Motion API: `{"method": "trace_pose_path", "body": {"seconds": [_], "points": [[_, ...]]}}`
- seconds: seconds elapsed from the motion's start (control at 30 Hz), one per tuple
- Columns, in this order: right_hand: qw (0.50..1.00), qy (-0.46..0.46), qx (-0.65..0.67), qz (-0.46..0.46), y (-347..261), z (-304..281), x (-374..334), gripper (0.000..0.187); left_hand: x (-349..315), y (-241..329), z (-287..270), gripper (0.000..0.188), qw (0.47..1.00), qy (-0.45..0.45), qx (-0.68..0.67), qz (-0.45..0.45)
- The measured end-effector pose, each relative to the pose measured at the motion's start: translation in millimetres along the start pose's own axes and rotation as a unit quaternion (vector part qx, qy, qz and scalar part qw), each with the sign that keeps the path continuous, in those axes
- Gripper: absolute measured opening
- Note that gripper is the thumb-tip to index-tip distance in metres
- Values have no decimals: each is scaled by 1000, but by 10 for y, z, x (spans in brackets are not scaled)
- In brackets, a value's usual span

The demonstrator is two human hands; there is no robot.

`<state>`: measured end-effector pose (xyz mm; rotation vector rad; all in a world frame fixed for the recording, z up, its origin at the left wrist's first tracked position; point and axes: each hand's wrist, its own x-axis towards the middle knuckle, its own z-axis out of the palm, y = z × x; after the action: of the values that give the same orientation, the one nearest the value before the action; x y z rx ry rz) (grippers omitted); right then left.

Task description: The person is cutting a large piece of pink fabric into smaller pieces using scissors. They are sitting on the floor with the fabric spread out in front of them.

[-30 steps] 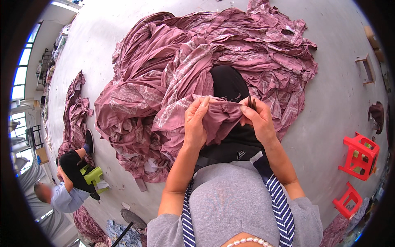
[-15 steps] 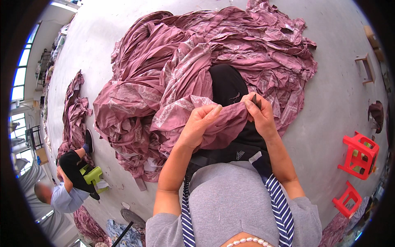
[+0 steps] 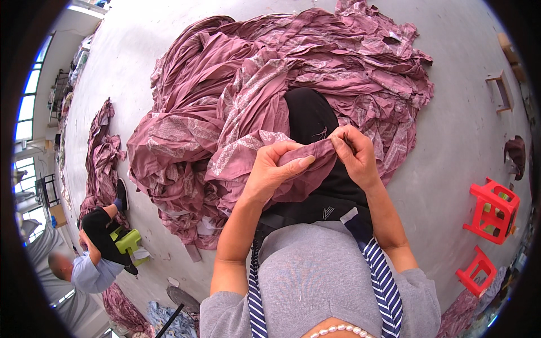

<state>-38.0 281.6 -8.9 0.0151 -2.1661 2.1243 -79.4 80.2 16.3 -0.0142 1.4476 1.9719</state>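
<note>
- Above the wearer's lap, two bare hands, a stretch of mauve cloth with pale printed bands (image 3: 307,183) between them.
- Left hand (image 3: 276,169): cloth edge gripped, thumb on top; fingers beneath partly hidden by folds.
- Right hand (image 3: 356,155): edge pinched between thumb and fingers; one small dark object (image 3: 349,141) also within the grasp, mostly covered, kind hard to make out.
- Held cloth hangs over the lap and meets, on its left, one large crumpled mauve heap (image 3: 208,79) on the pale grey floor (image 3: 434,169). Number of pieces in the heap: cannot tell.
- One black-clad knee (image 3: 310,115) shows amid the folds; other leg not distinguishable.
- Wearer's body: grey short-sleeved top (image 3: 332,265), two navy-and-white striped straps (image 3: 389,298), one white bead necklace (image 3: 344,329), cut off at lower edge.
- Right side: two red plastic stools (image 3: 493,211); greenish patches seen through the upper one, source unclear. One small wooden frame (image 3: 501,90) farther up.
- Left side: one seated co-worker (image 3: 93,270) in light blue on one lime-green plastic stool (image 3: 129,242), hands largely obscured; one narrow mauve pile (image 3: 101,152) by the feet.
- Lower left: pale blue fabric (image 3: 169,321), cut off by the dark lens rim.
</note>
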Motion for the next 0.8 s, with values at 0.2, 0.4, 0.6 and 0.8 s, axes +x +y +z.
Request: {"method": "trace_pose_path", "body": {"seconds": [0.2,0.4,0.6,0.8], "points": [[955,-19,-168,-246,-118,23,11,24,56,-92,-26,12,931,97,207,284],[938,-21,-206,-278,-206,89,-44,20,43,-215,-5,16,966,51,-7,255],[999,-23,32,23,-205,63,-57,28,42,-223,-30,14,970,8,-115,215],[992,-51,63,92,-234,122,60,17,37,-241,-76,13,962,-22,-168,212]]}}
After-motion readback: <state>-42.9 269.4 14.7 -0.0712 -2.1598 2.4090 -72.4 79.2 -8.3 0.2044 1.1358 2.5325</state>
